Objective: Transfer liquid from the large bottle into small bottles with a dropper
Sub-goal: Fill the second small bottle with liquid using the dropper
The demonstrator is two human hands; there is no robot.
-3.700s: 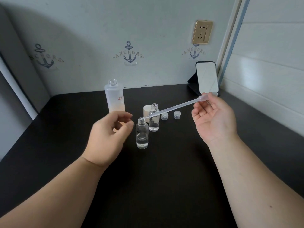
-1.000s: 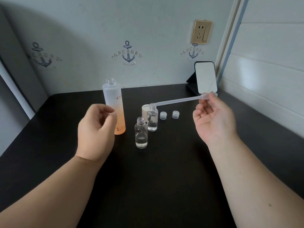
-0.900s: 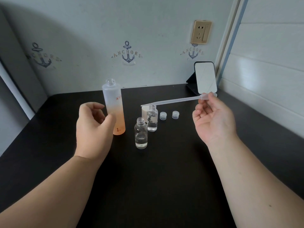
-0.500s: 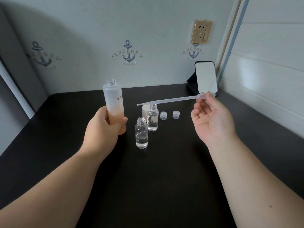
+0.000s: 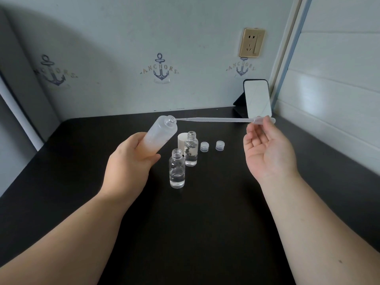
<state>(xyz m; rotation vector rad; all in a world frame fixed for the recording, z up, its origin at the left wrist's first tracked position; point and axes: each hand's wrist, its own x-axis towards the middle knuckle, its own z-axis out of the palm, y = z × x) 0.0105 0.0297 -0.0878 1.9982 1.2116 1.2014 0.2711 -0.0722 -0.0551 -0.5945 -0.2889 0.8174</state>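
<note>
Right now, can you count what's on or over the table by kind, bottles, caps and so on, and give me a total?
Large bottle: 1, tilted in the left hand
Small bottles: 2
Small caps: 2
Large white cap: 1
Dropper: 1, pinched by the right hand
Mirror: 1
Total: 8

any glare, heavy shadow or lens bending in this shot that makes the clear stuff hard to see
Head view: a broad soft shadow darkens the upper-left wall; the mirror and the right-hand panelling show bright glare; wide-angle bending curves the wall edges. The clear dropper and small bottles stay sharp against the dark table.
</note>
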